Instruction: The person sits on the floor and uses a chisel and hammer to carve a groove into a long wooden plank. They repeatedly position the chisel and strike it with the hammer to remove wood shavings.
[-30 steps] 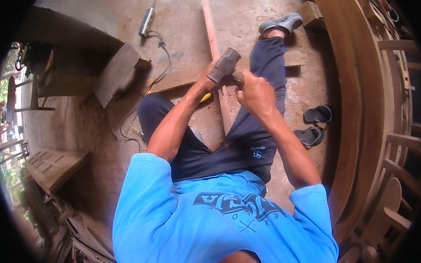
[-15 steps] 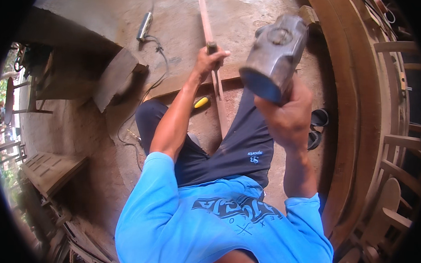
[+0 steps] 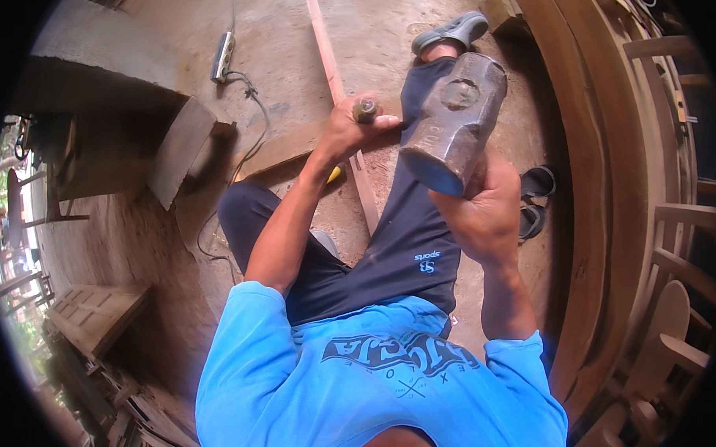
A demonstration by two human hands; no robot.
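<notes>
My right hand (image 3: 489, 208) grips a heavy steel sledgehammer (image 3: 464, 109), its worn head raised above my right thigh and large in view. My left hand (image 3: 349, 132) is wrapped around an upright chisel (image 3: 366, 110); only the round butt of its handle shows, and the blade is hidden below the fist. Under that hand a long, narrow wooden strip (image 3: 325, 49) runs from the far floor back between my legs. A wider board (image 3: 280, 156) lies crosswise beneath the strip. Hammer head and chisel are apart.
A yellow-handled object (image 3: 334, 175) lies beside my left forearm, partly covered. At the left, a power strip (image 3: 223, 57) with its cable (image 3: 255, 113) rests near wooden blocks (image 3: 183, 150). Sandals (image 3: 536, 198) and thick timber (image 3: 590, 232) are on the right, with chair parts (image 3: 670, 313) beyond.
The hammer has shifted slightly down and left, still raised. My left hand has moved a little lower in view, and the chisel butt now faces up. My right shoe has come into view.
</notes>
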